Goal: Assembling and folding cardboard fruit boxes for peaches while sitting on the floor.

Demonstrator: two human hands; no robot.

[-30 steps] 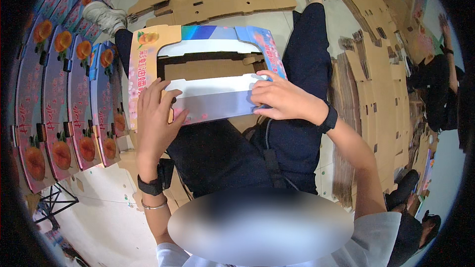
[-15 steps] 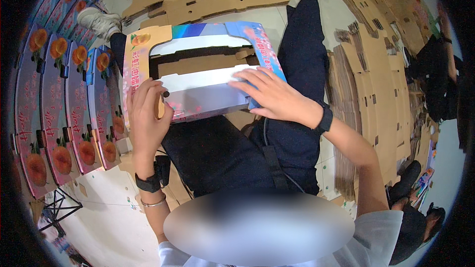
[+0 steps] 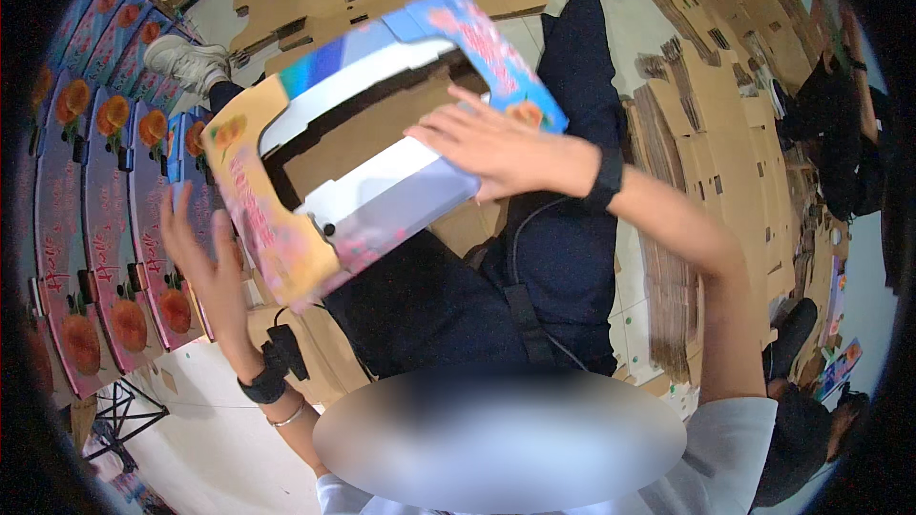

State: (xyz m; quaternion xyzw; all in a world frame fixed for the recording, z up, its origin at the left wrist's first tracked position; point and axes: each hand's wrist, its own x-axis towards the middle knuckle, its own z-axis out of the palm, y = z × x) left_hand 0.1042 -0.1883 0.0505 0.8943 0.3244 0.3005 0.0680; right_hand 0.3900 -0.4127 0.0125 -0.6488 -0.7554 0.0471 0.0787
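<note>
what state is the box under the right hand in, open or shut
Open: the box has a wide gap between its white flaps, brown cardboard showing through.

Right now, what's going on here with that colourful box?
A person in dark trousers has a pink, blue and orange cardboard box turned at a slant in front of them, its big opening showing. Their right hand lies over the box's near side. Their left hand is open, fingers spread, beside its left end and not gripping it. Pink-and-blue boxes with orange fruit pictures stand in rows at the left; flat brown cardboard sheets lie to the right.
</note>
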